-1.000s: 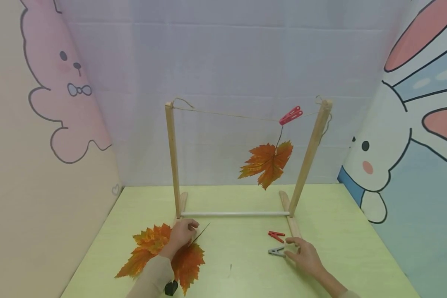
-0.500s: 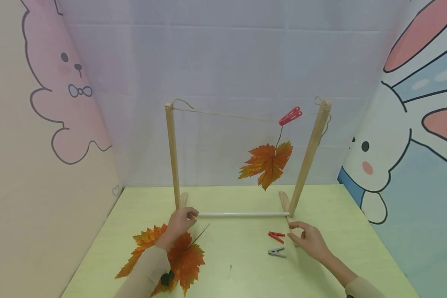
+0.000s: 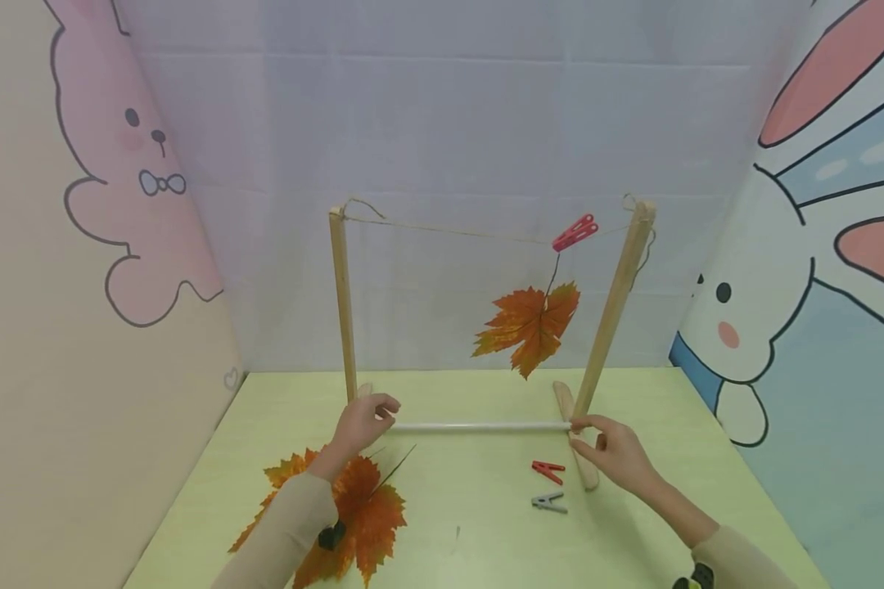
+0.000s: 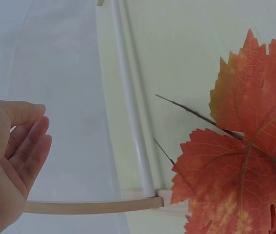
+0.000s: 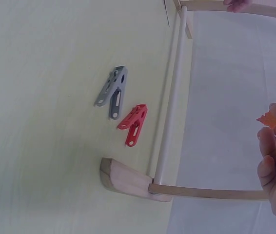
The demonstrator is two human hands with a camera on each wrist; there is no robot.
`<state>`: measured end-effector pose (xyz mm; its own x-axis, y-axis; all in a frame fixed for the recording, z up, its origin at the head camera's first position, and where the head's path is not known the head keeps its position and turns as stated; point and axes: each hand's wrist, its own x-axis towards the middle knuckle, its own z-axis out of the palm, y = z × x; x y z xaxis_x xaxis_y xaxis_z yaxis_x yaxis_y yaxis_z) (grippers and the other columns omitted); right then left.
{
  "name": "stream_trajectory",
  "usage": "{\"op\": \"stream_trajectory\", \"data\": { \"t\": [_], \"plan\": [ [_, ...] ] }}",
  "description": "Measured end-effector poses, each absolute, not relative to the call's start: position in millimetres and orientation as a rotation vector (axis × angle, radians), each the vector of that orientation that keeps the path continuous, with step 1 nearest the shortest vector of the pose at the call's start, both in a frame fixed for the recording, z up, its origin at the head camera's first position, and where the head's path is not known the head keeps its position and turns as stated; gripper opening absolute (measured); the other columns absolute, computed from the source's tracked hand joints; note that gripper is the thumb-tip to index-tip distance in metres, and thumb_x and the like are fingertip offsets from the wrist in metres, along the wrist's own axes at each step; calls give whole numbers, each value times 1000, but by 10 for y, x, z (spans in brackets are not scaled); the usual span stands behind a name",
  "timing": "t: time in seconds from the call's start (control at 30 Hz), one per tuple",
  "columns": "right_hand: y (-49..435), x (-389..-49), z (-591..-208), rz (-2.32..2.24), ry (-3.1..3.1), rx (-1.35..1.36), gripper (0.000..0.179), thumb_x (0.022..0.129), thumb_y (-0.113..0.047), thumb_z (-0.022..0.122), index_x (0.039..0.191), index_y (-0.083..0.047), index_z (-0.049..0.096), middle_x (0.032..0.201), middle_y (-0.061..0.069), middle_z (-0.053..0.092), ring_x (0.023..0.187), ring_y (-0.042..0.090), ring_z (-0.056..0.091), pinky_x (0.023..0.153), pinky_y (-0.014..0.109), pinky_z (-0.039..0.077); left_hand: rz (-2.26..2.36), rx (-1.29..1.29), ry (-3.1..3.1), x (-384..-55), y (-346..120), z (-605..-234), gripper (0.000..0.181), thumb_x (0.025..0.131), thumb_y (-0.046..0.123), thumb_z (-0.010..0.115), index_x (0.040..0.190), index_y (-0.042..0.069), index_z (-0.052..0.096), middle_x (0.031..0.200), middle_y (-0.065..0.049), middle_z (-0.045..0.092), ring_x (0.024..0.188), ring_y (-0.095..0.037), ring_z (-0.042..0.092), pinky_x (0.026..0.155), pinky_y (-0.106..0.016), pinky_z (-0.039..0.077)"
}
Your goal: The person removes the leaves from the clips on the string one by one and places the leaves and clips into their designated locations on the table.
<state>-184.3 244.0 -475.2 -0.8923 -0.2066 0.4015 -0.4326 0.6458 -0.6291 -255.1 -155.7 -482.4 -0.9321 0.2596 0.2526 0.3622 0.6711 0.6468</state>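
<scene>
Centrally, at middle of the head view: wooden frame upright on a pale desk, with left post and right post joined low down by a white rod. Before the foot of the left post, overlapping the rod's end: left hand, fingers loosely bent, tips of thumb and forefinger near each other but apart. Before the foot of the right post, at lower right: right hand, fingers likewise relaxed, with a gap between thumb and forefinger. Contact of either hand with the frame: impossible to tell.

Strung between the post tops, a cord; clipped to it, right of centre, a pinkish-red clothespin, with an orange leaf hanging below by its stem. On the desk near the right hand, one above the other in the frame: red clothespin and grey clothespin. At lower left, partly hidden by a forearm: overlapping autumn leaves. Behind, a whitish backdrop, flanked by a pink cartoon animal at upper left and a white cartoon rabbit at right.
</scene>
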Motion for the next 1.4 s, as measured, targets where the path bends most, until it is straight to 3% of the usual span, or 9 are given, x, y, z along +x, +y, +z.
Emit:
{"op": "stream_trajectory", "data": {
  "t": [0.27, 0.4, 0.53, 0.63, 0.8, 1.4],
  "plan": [
    [2442, -1898, -4620, 1065, -2548, 560, 21, 77, -2, 68, 98, -3, 65, 87, 10, 66, 40, -3, 30, 34, 20, 30, -1094, -641, -2720, -2578, -1442, -4719, 15, 77, -1, 67, 90, 5, 68, 86, -7, 68, 74, -19, 65, 63, -27, 52],
    [2458, -1929, -4543, 1035, -2570, 546, 22, 77, -5, 70, 98, -5, 65, 89, 8, 66, 40, -3, 31, 35, 20, 31, -1055, -643, -2721, -2575, -1405, -4690, 15, 76, -1, 67, 90, 6, 68, 85, -5, 68, 73, -18, 65, 64, -31, 51],
    [2477, -1958, -4447, 1008, -2563, 554, 23, 77, -6, 70, 99, -4, 65, 89, 8, 66, 40, -2, 31, 35, 20, 31, -1028, -633, -2714, -2591, -1382, -4663, 16, 76, 0, 68, 89, 8, 69, 83, -2, 68, 71, -16, 65, 84, -44, 43],
    [2490, -1983, -4373, 993, -2536, 577, 23, 76, -3, 69, 99, -3, 65, 88, 9, 66, 40, -2, 31, 35, 20, 30, -1010, -640, -2704, -2606, -1364, -4621, 16, 76, 1, 67, 89, 9, 69, 83, -2, 68, 71, -15, 65, 87, -47, 40],
    [2517, -2032, -4268, 952, -2524, 589, 23, 77, -3, 69, 99, -4, 65, 88, 8, 66, 40, -2, 32, 36, 20, 30, -991, -641, -2726, -2627, -1320, -4510, 15, 77, 4, 67, 91, 11, 69, 86, 0, 68, 73, -14, 65, 68, -34, 51],
    [2581, -2135, -3927, 873, -2509, 613, 22, 78, -4, 68, 100, -3, 65, 86, 9, 66, 39, -2, 31, 34, 21, 29, -1009, -713, -2700, -2760, -1151, -4323, 16, 77, 1, 66, 92, 8, 68, 87, -2, 68, 75, -15, 65, 71, -33, 50]
  ]
}}
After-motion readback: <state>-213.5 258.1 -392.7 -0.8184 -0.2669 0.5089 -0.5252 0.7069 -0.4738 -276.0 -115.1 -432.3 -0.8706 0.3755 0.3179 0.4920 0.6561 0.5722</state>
